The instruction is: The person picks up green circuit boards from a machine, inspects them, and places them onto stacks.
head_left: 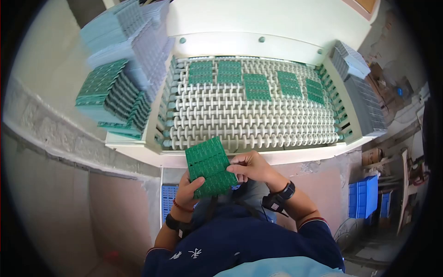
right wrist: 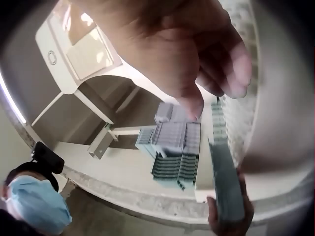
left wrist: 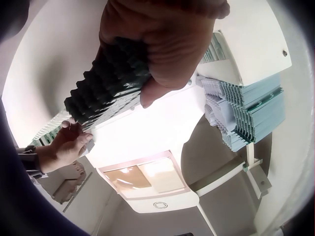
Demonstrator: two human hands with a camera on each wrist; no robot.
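Observation:
In the head view, my left hand [head_left: 187, 191] grips a stack of green circuit boards [head_left: 207, 161] by its lower left side, thumb on the top board. My right hand [head_left: 251, 167] is at the stack's right edge, thumb and fingers loosely bent; whether they touch it is unclear. From the left wrist, the stack's layered edges [left wrist: 108, 83] show beneath my left hand [left wrist: 162, 44]. The right wrist view has my right hand [right wrist: 182, 59] with thumb and fingers apart, while my left hand [right wrist: 234, 219] holds the stack [right wrist: 226, 182] below.
Several green boards [head_left: 256, 87] lie on the white roller conveyor [head_left: 254, 124]. Green stacks [head_left: 104, 92] and pale stacks [head_left: 134, 51] stand on its left side, with grey stacks [head_left: 367, 106] on its right. Blue crates [head_left: 362, 196] are at the lower right.

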